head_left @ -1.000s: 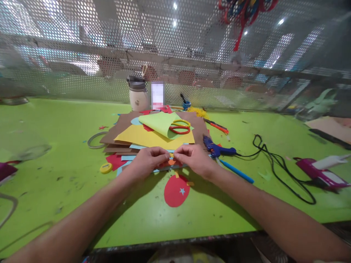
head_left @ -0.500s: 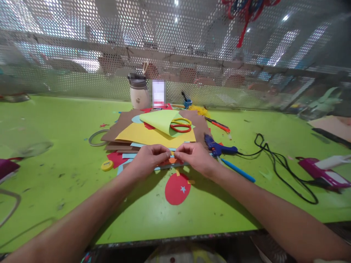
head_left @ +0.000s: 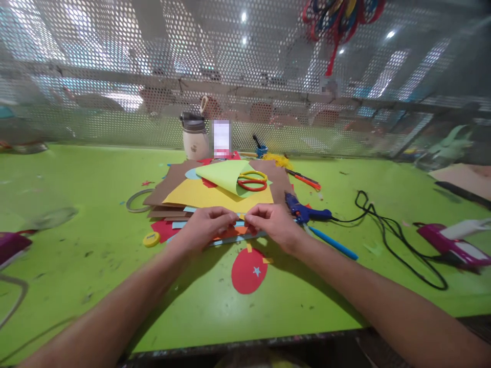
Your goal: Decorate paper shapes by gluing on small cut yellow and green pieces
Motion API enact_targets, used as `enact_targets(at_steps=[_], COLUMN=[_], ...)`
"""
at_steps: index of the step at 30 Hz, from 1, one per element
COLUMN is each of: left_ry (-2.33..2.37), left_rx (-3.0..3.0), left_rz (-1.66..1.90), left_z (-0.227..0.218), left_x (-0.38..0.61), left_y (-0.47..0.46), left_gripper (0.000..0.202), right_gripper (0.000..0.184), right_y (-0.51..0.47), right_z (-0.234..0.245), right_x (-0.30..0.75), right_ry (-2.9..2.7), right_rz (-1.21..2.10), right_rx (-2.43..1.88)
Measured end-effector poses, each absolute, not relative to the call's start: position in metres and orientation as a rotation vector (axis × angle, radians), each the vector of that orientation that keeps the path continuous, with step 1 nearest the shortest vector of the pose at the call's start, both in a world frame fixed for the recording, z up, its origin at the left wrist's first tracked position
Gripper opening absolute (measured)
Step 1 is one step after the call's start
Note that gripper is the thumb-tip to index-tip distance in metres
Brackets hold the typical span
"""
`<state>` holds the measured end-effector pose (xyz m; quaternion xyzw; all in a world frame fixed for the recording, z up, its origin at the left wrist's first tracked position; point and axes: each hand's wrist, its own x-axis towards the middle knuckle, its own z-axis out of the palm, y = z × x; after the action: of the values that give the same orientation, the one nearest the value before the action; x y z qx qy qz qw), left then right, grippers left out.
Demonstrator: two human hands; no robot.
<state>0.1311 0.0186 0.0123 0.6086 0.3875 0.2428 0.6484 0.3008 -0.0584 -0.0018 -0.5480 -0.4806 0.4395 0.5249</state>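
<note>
My left hand (head_left: 205, 227) and my right hand (head_left: 270, 223) meet fingertip to fingertip over the near edge of a stack of coloured paper (head_left: 215, 197). Both pinch a tiny piece between them, too small to name. An orange scrap (head_left: 235, 232) lies just under the fingers. A red oval cut-out with a pale star (head_left: 247, 265) lies on the green table (head_left: 95, 266) in front of my hands. Red and yellow scissors (head_left: 251, 180) rest on the light green sheet on top of the stack.
A blue glue gun (head_left: 303, 209) with a black cord (head_left: 391, 227) lies right of the stack, a blue pen (head_left: 333, 243) beside it. A tape ring (head_left: 135, 200) and a yellow disc (head_left: 152, 238) sit left. A cream bottle (head_left: 195, 137) stands by the perforated screen. A pink tool (head_left: 450, 245) lies far right.
Both hands stay pinched together at the stack's near edge, fingertips working slightly. The view has tipped a little, so everything sits slightly lower in the picture.
</note>
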Motion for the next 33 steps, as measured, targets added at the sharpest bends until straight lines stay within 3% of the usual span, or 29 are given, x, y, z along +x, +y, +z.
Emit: enact_targets(at_steps=[12, 33], left_ry=[0.91, 0.791], left_rx=[1.454, 1.566], left_rz=[0.522, 0.433], left_z=[0.016, 0.014], left_x=[0.129, 0.129], left_y=[0.018, 0.014], left_gripper=[0.027, 0.018], right_gripper=[0.023, 0.008], right_y=[-0.057, -0.06], right_z=[0.005, 0.009], right_x=[0.312, 0.303], right_ry=[-1.144, -1.369], right_rz=[0.979, 1.078], right_rx=[-1.381, -1.406])
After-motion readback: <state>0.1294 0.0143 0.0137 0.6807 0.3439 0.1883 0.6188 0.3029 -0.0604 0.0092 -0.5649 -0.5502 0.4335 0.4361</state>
